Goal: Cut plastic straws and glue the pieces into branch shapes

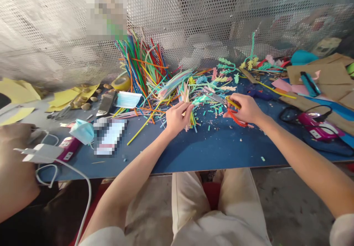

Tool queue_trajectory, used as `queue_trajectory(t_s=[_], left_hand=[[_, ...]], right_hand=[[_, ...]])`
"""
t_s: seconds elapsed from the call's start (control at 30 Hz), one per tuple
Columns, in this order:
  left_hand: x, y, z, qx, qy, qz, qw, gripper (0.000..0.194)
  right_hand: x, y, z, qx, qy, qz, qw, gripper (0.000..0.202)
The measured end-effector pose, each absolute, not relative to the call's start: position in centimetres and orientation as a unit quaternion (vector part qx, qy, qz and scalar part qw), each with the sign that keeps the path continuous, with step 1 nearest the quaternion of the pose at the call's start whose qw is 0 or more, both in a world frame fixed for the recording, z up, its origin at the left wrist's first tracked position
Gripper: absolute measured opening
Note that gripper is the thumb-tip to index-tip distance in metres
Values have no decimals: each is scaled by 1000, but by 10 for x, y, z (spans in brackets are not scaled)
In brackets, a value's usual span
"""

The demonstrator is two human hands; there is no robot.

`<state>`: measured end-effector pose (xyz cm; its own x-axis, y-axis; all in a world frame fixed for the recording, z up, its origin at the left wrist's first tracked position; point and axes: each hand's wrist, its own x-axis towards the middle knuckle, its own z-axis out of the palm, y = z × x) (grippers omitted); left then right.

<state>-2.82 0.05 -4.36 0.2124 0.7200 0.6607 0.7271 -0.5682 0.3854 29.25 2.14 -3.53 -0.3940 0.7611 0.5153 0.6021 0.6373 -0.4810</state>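
Note:
My right hand (243,108) grips a pair of scissors (217,98) with orange and yellow handles. Their blades point left, partly opened, toward a teal pipe cleaner (203,99). The fingers of my left hand (178,117) are pinched at the near end of this pipe cleaner. Behind and under the left hand lies a bundle of pale pipe cleaners (177,83), some of it hidden by the hand. Small teal and coloured snippets (214,111) are scattered on the blue tabletop (204,146) between and around both hands.
Long coloured pipe cleaners (138,69) lean against the perforated metal screen (204,14). Shaped teal stems (226,65) lie behind the scissors. A phone (110,137), face masks (128,99) and yellow tape (121,83) sit left. Another person's hand (16,135) is beyond a white cable (88,198). Right: a magenta power strip (318,126).

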Motion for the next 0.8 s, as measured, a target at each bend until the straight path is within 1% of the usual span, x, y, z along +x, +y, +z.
queue_trajectory(t_s=[0.23, 0.47, 0.57, 0.7, 0.8], left_hand=[[-29, 0, -43, -780, -463, -422, 10, 56], [-27, -1, -43, -777, -470, -418, 6, 56], [-28, 0, -43, -777, -470, -419, 5, 54], [-28, 0, -43, -776, -471, -419, 7, 53], [-28, 0, -43, -775, -472, -420, 20, 52]], right_hand=[[295, 22, -36, -392, -831, 110, 380, 53], [296, 22, -36, -389, -832, 57, 391, 58], [295, 22, -39, -400, -824, 42, 399, 62], [295, 23, -41, -417, -791, 26, 446, 63], [297, 27, -41, -468, -758, 0, 455, 60]])
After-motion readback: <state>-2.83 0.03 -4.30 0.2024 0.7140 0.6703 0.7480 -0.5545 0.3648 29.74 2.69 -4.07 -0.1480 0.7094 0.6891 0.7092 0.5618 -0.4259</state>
